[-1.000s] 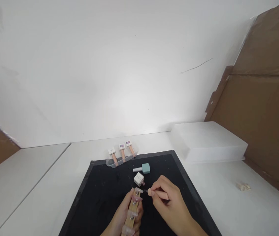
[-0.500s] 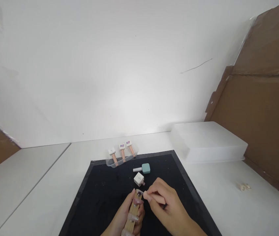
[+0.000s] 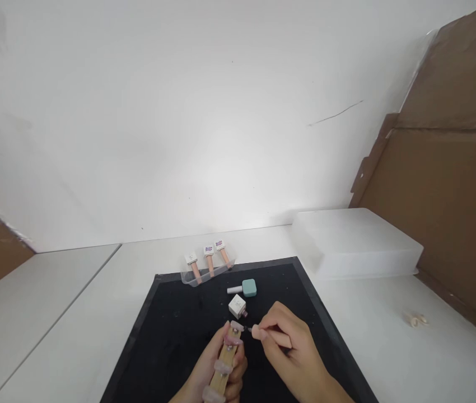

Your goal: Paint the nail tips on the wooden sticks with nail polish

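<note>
My left hand (image 3: 204, 366) is wrapped round a wooden stick (image 3: 227, 358) that carries several false nails (image 3: 223, 367) set crosswise along it. Pinched in my right hand (image 3: 294, 352) is a nail polish brush (image 3: 272, 336) with a peach cap handle. Its dark bristle tip points left, close to the topmost false nail (image 3: 237, 326); I cannot tell whether they touch. Just beyond the stick lies an open white nail polish bottle (image 3: 237, 306), tipped on its side with its neck towards me. Behind it rests a mint green polish bottle (image 3: 248, 287) with a white cap.
A black mat (image 3: 171, 319) lies under my hands. At its far edge, a clear tray (image 3: 190, 281) holds three polish bottles with peach caps. A translucent plastic box (image 3: 364, 240) stands at the right, with small beige rings (image 3: 416, 319) nearer me. Cardboard (image 3: 443, 212) borders the right side.
My right hand has drawn the brush slightly right, away from the topmost false nail. The stick in my left hand has shifted and turned a little.
</note>
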### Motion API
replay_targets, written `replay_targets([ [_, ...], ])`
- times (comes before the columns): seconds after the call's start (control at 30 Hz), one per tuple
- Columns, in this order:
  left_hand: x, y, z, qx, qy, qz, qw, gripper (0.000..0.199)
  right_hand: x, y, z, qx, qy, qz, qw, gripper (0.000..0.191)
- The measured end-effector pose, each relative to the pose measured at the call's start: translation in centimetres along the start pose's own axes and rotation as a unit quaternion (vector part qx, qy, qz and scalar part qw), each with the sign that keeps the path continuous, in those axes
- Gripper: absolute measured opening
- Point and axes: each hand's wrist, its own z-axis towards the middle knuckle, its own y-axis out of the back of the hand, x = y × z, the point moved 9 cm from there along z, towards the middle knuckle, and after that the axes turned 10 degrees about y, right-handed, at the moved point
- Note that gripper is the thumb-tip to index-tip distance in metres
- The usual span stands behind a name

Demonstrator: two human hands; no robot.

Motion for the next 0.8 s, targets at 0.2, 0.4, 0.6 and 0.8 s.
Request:
replay_targets([
  [0.2, 0.6, 1.2, 0.5, -0.020, -0.015, 0.031, 0.999, 0.072, -0.2, -0.1, -0.1, 0.006, -0.012, 0.028, 1.000, 0.017],
  [0.4, 1.1, 1.7, 0.9, -0.007, -0.019, 0.045, 0.999, 0.063, 0.2, -0.3, 0.0, 0.018, 0.004, 0.038, 0.999, 0.014],
  [0.6, 0.6, 0.5, 0.6, -0.001, -0.021, 0.077, 0.997, 0.064, 0.5, -0.1, 0.3, 0.010, -0.001, 0.022, 1.000, 0.019],
  [0.8, 0.3, -0.1, 0.3, 0.025, -0.031, 0.082, 0.996, 0.061, -0.3, 0.0, 0.0, -0.012, -0.019, 0.017, 1.000, 0.020],
])
